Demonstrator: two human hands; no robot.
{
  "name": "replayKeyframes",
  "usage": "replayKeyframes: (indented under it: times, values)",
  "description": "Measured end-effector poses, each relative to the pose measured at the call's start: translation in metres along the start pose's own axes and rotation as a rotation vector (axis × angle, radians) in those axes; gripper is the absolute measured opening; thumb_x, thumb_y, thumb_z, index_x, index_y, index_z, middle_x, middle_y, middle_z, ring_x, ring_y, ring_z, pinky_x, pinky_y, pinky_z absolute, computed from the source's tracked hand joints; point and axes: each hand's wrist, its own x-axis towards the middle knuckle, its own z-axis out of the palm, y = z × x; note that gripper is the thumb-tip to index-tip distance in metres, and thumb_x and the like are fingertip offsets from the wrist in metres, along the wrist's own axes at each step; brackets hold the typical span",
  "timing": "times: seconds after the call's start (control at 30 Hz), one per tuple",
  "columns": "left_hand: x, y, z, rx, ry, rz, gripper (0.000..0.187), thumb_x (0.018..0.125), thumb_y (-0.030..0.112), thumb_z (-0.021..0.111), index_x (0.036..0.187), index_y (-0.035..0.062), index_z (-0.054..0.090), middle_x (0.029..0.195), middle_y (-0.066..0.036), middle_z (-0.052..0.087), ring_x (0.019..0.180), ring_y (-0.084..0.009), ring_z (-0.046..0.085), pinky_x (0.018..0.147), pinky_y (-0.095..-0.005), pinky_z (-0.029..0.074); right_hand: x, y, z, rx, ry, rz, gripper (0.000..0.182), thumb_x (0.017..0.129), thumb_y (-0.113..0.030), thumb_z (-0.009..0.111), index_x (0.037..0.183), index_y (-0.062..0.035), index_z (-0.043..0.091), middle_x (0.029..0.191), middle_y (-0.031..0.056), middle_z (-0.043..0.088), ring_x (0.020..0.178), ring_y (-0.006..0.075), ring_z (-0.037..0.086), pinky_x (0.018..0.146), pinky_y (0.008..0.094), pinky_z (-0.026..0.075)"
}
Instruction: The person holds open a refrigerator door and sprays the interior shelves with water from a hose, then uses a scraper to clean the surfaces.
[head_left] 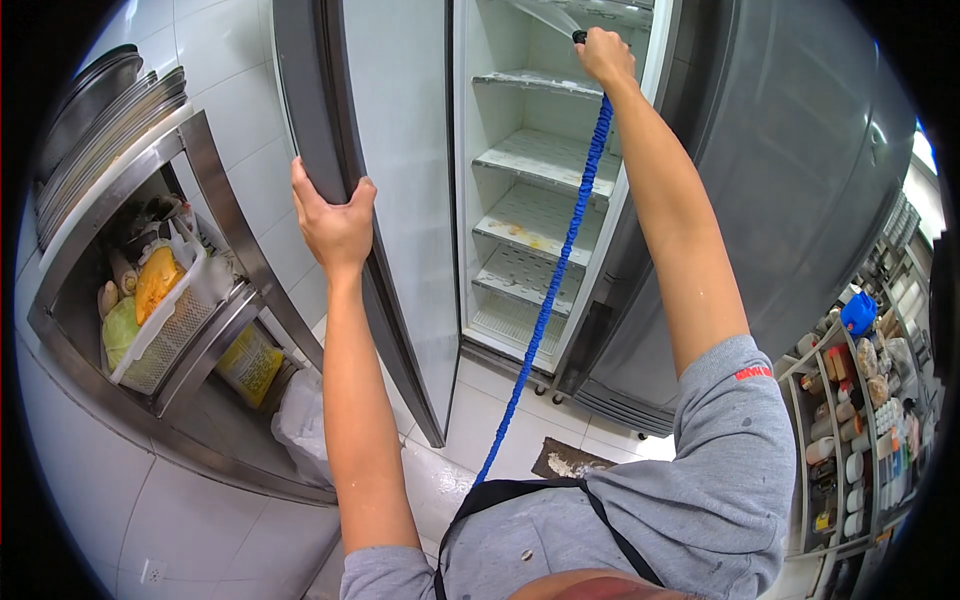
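My right hand [609, 60] is wrapped round the black spray nozzle [580, 37] of a blue ribbed hose [560, 262], high in front of an upright refrigerator. Water fans out from the nozzle to the upper left, into the top of the cabinet. From my right hand the hose hangs down past the shelves towards my apron. My left hand [337, 225] grips the edge of the opened refrigerator door [402, 150], thumb on one side and fingers on the other. Inside, several shelves [540, 158] are wet; a lower one [530, 232] carries yellowish-brown stains.
A steel rack [222, 180] at the left holds stacked trays [110, 150] and a white basket [185, 310] of vegetables. A closed steel door [790, 150] stands at the right. Shelving with bottles [850, 440] is far right. A dirty mat [570, 460] lies on the tiled floor.
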Motion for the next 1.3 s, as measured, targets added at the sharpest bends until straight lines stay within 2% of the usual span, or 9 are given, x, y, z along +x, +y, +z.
replayKeyframes:
  times: [0.87,1.27,1.3]
  values:
    - [0.001,0.002,-0.001,-0.012,-0.004,-0.007,0.081,0.08,0.018,0.077,0.148,-0.0005,0.037,0.127,-0.023,0.063,0.11,-0.0345,0.067,0.097,-0.0411,0.052,-0.004,-0.002,0.005,0.014,0.005,-0.003,0.032,0.096,-0.031,0.065,0.112,-0.0044,0.074,0.117,0.0207,0.072,0.11,0.0417,0.069,0.092,0.0516,0.056]
    - [0.001,0.003,-0.002,-0.037,-0.006,-0.03,0.082,0.08,0.018,0.078,0.149,0.0018,0.037,0.124,-0.022,0.064,0.107,-0.0325,0.068,0.095,-0.0405,0.052,-0.005,0.019,0.003,-0.039,0.036,0.122,0.025,0.095,-0.016,0.059,0.111,-0.0047,0.074,0.118,0.0195,0.072,0.111,0.0409,0.069,0.092,0.05,0.056]
    - [0.001,0.003,-0.003,-0.063,-0.024,-0.066,0.084,0.077,0.02,0.078,0.148,0.0017,0.038,0.127,-0.023,0.062,0.111,-0.0361,0.065,0.096,-0.043,0.052,-0.005,0.021,0.003,-0.038,0.035,0.117,0.025,0.095,-0.017,0.059,0.111,-0.0046,0.074,0.118,0.0195,0.072,0.111,0.0409,0.069,0.092,0.0499,0.056]
